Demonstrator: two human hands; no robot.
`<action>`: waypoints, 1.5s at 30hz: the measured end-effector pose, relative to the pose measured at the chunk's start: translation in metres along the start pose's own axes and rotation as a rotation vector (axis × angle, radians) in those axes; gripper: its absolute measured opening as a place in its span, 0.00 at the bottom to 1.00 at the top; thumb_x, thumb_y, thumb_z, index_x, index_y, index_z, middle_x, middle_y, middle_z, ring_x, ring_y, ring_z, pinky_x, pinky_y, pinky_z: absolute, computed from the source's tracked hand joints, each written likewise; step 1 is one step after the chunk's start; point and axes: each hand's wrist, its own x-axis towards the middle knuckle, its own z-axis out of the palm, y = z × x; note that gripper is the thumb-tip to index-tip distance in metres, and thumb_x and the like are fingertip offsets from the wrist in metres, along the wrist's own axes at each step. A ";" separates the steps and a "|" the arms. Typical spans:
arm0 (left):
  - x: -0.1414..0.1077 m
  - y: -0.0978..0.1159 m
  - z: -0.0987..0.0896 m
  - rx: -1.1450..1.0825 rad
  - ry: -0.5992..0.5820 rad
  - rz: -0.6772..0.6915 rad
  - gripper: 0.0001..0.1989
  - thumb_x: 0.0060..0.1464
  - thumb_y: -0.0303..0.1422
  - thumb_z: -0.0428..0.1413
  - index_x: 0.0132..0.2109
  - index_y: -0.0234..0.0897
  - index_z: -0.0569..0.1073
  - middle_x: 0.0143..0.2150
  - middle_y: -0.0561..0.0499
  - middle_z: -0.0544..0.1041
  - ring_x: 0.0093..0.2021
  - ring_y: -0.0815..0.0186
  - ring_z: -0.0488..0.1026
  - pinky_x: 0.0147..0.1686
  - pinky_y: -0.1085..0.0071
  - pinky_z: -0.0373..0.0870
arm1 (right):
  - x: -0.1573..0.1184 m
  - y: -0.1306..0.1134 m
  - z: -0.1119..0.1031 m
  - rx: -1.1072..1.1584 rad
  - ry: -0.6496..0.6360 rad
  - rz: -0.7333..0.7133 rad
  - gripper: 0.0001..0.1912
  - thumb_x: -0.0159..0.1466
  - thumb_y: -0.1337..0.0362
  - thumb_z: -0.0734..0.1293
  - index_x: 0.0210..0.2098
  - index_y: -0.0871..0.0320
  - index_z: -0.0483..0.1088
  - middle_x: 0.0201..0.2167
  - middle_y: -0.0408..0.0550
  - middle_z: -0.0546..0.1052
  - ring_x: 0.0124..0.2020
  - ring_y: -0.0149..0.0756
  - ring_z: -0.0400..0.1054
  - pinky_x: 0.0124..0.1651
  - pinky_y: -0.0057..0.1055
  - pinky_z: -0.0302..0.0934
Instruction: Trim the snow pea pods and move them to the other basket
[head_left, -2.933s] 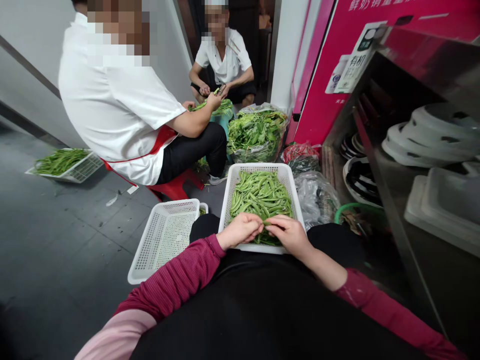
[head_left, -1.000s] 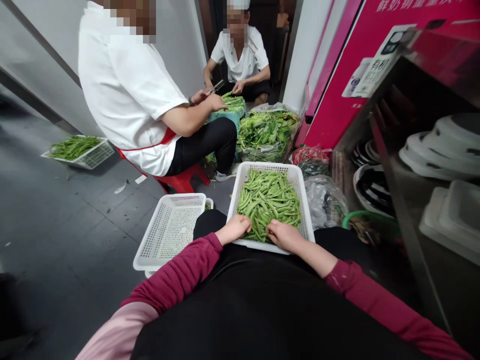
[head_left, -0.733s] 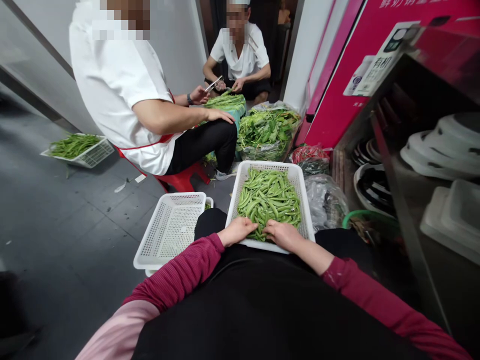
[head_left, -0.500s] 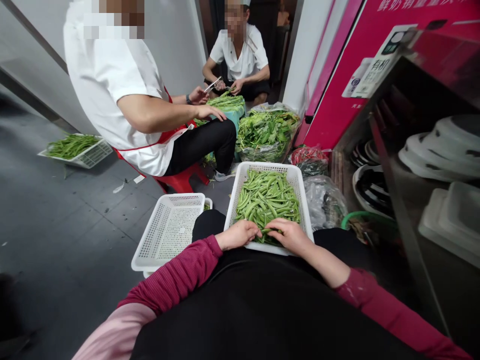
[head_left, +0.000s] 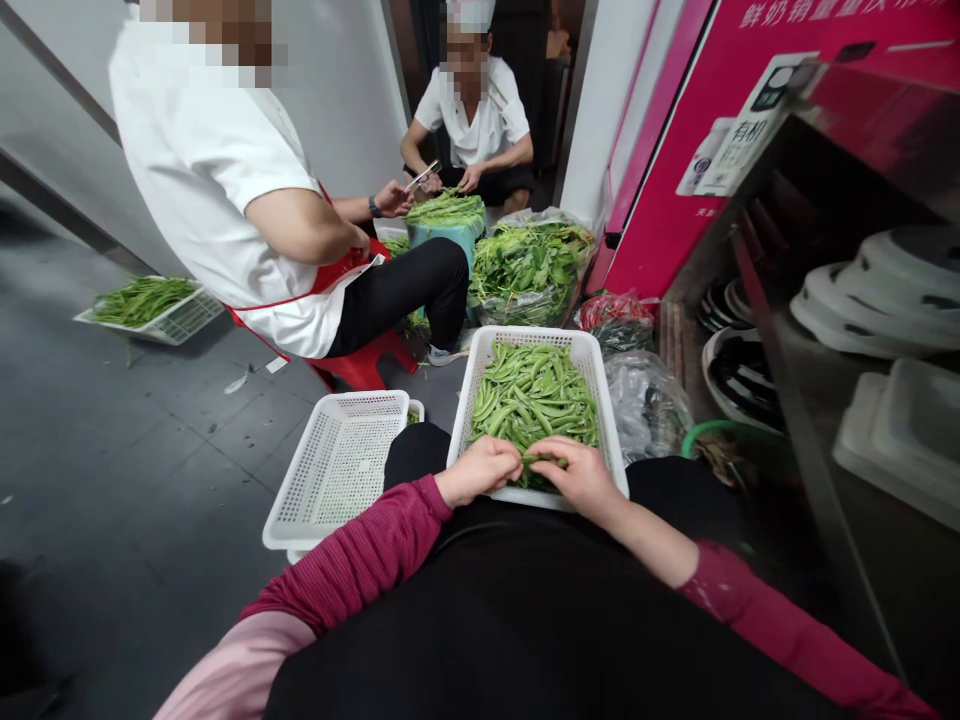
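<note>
In the head view, smooth, slender green pods [head_left: 536,395] heap in a perforated white plastic basket [head_left: 465,408], a magenta panel [head_left: 667,110] beyond bearing a label [head_left: 748,135] reading "有机". Over the basket's near end, the right hand [head_left: 589,482] pinches a single pod [head_left: 547,461] between thumb and fingers; the left hand [head_left: 478,470] curls at its tip, its grip hidden.

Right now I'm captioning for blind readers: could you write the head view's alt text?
A person's left hand and right hand meet at a green pod, over a white basket of pods. Beyond, two co-workers in white tops are near leafy greens.
</note>
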 end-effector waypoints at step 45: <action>-0.005 -0.002 -0.002 0.551 0.510 0.371 0.11 0.50 0.31 0.45 0.22 0.34 0.62 0.20 0.55 0.62 0.24 0.74 0.59 0.28 0.77 0.58 | 0.029 0.013 -0.028 0.388 0.682 0.439 0.08 0.56 0.59 0.58 0.26 0.57 0.60 0.18 0.38 0.60 0.17 0.27 0.53 0.18 0.25 0.48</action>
